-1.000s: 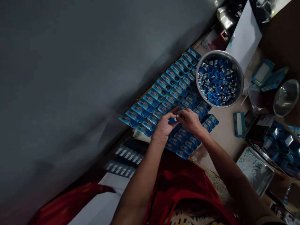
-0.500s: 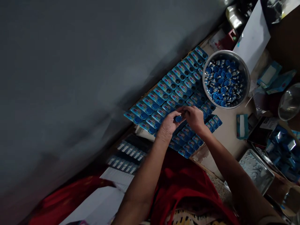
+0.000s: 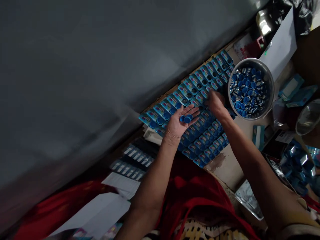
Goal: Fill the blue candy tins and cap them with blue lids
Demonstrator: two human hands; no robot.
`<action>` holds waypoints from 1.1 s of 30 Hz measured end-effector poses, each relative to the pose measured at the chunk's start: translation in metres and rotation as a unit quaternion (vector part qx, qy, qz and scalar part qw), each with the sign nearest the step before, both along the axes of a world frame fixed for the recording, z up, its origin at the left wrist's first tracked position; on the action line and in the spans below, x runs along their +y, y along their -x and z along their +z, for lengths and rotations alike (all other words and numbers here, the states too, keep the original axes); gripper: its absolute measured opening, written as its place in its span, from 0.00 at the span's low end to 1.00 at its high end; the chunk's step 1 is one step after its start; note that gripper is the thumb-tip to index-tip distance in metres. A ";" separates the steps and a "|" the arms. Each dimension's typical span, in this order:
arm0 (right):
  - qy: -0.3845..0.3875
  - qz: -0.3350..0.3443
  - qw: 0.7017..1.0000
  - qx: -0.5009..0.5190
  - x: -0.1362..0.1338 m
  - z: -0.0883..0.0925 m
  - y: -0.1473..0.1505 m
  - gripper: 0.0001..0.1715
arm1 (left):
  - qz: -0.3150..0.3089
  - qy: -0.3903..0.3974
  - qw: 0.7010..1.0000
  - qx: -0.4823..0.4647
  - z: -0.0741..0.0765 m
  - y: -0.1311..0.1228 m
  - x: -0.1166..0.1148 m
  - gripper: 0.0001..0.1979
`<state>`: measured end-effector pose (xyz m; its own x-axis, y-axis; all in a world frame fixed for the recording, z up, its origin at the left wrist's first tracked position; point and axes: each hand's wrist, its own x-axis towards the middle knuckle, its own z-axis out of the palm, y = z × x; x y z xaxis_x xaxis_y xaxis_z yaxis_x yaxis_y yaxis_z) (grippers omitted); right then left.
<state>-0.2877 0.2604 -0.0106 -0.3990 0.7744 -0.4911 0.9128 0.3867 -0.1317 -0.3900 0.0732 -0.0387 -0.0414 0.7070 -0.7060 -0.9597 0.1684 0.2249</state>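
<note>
My left hand (image 3: 175, 126) is palm up with its fingers spread, and a few small round blue caps (image 3: 186, 119) rest on it. Beneath both hands lie rows of blue printed blister cards (image 3: 184, 90), each with a round hollow at one end; some hollows look dark, others blue. Over the middle of these rows my right hand (image 3: 216, 102) points down, fingers bent together at a card. Whatever it may pinch is hidden. To its right stands a round metal bowl (image 3: 272, 90), holding many loose caps (image 3: 246, 91) with blue and silvery sides.
A grey wall (image 3: 87, 66) borders the cards at the far left. White sheets (image 3: 281, 43) lean behind the bowl. Blue-green boxes (image 3: 291, 87), a clear bowl (image 3: 308, 116) and a metal tray (image 3: 250, 200) are on the right. More packs (image 3: 138, 156) lie at lower left.
My hands have parted. The left has opened out flat, showing the caps on it; the right has moved up and right to the cards. The camera view has shifted slightly.
</note>
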 end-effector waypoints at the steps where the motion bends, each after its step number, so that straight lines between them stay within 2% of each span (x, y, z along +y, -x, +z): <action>1: 0.002 0.001 1.000 0.003 0.004 0.000 0.001 0.16 | 0.004 -0.001 1.000 -0.001 -0.001 0.000 0.000 0.21; 3: -0.007 0.016 1.000 0.006 0.004 0.005 0.001 0.17 | 0.018 0.005 1.000 -0.001 0.000 -0.001 0.001 0.19; 5: -0.030 0.037 0.999 0.015 -0.011 0.015 0.000 0.13 | 0.031 0.021 0.999 0.003 0.002 -0.004 0.001 0.17; 7: -0.048 0.056 0.996 0.050 -0.041 0.026 -0.005 0.11 | 0.041 0.044 0.998 0.010 0.004 -0.007 0.002 0.14; 9: -0.035 0.081 0.990 0.107 -0.077 0.032 -0.012 0.15 | 0.048 0.066 0.996 0.023 0.005 -0.012 0.002 0.12; 12: 0.020 0.128 0.977 0.170 -0.119 0.027 -0.025 0.16 | 0.066 0.106 0.992 0.013 0.003 -0.020 0.002 0.12; 14: 0.035 0.145 0.973 0.178 -0.132 0.018 -0.033 0.18 | 0.076 0.132 0.988 -0.007 0.003 -0.027 0.001 0.12; 17: 0.029 0.155 0.973 0.168 -0.134 0.010 -0.044 0.19 | 0.088 0.148 0.985 -0.020 0.003 -0.036 0.002 0.11; 21: 0.043 0.121 0.977 0.167 -0.136 0.015 -0.055 0.23 | 0.099 0.157 0.982 -0.034 0.005 -0.043 0.004 0.10; 23: 0.047 0.064 0.978 0.195 -0.138 0.019 -0.057 0.21 | 0.099 0.161 0.981 -0.039 0.007 -0.043 0.004 0.09; 25: 0.039 -0.024 0.968 0.248 -0.135 0.020 -0.059 0.18 | 0.100 0.163 0.981 -0.040 0.009 -0.040 0.001 0.08; 27: 0.031 -0.125 0.949 0.286 -0.124 0.017 -0.059 0.14 | 0.104 0.157 0.982 -0.031 0.011 -0.034 -0.004 0.08; 29: 0.036 -0.184 0.939 0.289 -0.106 0.012 -0.056 0.12 | 0.110 0.142 0.984 -0.009 0.014 -0.027 -0.009 0.08; 31: 0.037 -0.169 0.951 0.256 -0.086 0.010 -0.049 0.12 | 0.111 0.125 0.986 0.016 0.016 -0.020 -0.014 0.09; 33: 0.016 -0.102 0.977 0.187 -0.069 0.011 -0.038 0.12 | 0.101 0.106 0.989 0.033 0.018 -0.014 -0.017 0.10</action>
